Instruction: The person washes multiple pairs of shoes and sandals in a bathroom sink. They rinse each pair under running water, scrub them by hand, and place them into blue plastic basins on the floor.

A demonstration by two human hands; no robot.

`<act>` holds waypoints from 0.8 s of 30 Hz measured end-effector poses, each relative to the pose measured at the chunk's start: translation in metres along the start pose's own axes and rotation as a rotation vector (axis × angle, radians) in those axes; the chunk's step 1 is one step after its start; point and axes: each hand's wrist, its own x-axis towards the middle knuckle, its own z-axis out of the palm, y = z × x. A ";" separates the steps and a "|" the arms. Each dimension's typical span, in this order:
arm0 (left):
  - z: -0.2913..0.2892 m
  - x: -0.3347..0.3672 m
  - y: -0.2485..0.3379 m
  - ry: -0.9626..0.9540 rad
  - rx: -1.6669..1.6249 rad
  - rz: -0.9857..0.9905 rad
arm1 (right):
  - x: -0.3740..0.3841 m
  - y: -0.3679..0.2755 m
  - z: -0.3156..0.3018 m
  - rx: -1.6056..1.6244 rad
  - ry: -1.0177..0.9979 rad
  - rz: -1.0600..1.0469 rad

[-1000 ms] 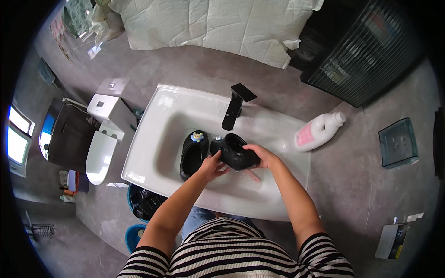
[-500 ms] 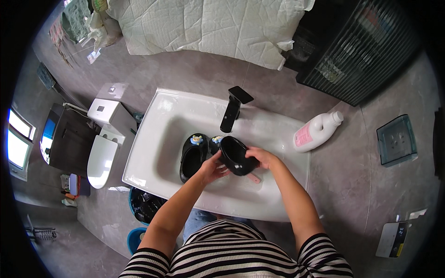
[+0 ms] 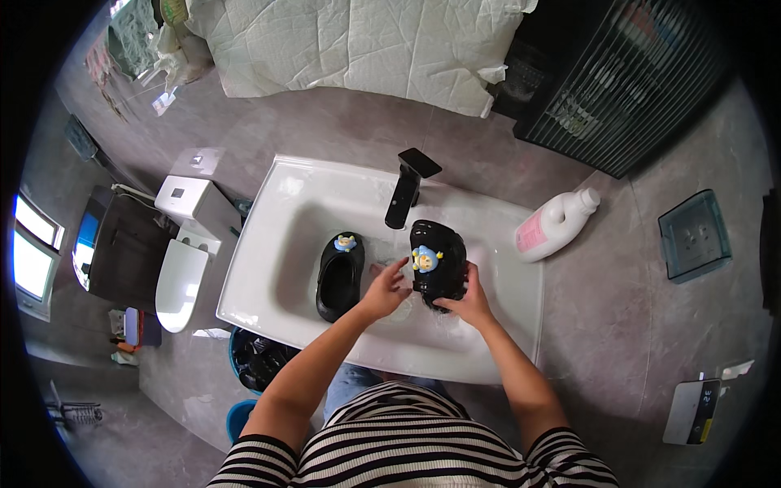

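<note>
Over the right part of the white sink (image 3: 268, 191), my right hand (image 3: 470, 301) grips a wet black clog (image 3: 443, 276) by its near right edge. The clog's upper side, with a blue and yellow cartoon charm, faces up. Just left of it is my left hand (image 3: 387, 291), open with fingers apart; whether a fingertip touches the clog I cannot tell. The matching black clog (image 3: 338, 281) lies in the basin to the left, its foot opening upward and its charm at the far end. A black faucet (image 3: 402, 199) stands beyond the held clog.
A white jug with a pink label (image 3: 557, 225) stands on the sink's right rim. To the left is a white toilet (image 3: 181, 281). Below the sink's left front edge are a blue tub of dark items (image 3: 256, 358) and a smaller blue bucket (image 3: 238, 419).
The held clog has turned over from opening-up to charm-up and shifted slightly right. My left hand has let go and spread its fingers; my right hand has moved to the clog's near edge.
</note>
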 end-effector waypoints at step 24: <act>0.000 0.000 -0.040 0.407 -0.828 -0.199 | -0.011 0.030 -0.010 0.136 0.225 -0.045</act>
